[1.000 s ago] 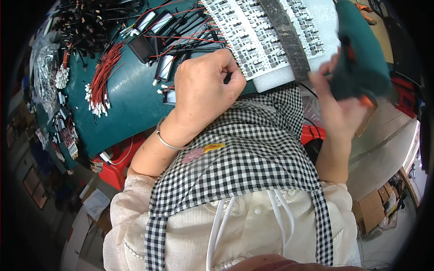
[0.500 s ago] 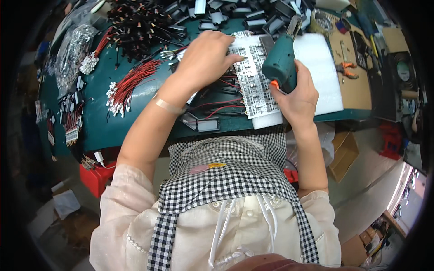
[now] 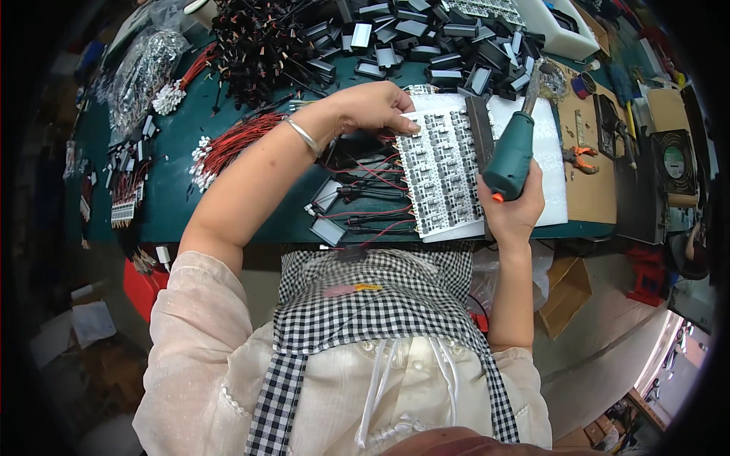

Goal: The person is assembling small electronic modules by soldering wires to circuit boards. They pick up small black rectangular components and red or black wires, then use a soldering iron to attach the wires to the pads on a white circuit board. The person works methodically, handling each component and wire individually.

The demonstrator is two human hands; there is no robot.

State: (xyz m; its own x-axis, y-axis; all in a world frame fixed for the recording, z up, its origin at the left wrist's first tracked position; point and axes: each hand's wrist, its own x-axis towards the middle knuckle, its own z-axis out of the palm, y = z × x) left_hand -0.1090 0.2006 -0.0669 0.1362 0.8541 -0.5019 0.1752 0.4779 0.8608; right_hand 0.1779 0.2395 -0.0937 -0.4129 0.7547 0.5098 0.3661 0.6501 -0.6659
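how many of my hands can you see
2. Your left hand is at the upper left corner of the circuit board; your right hand is around the green tool, which hides some of its fingers.

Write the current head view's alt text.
The right hand holds a green, metal-tipped tool beside a white circuit-board panel, whose upper left corner the left hand touches. Red wires and black rectangular cases lie on a teal table.
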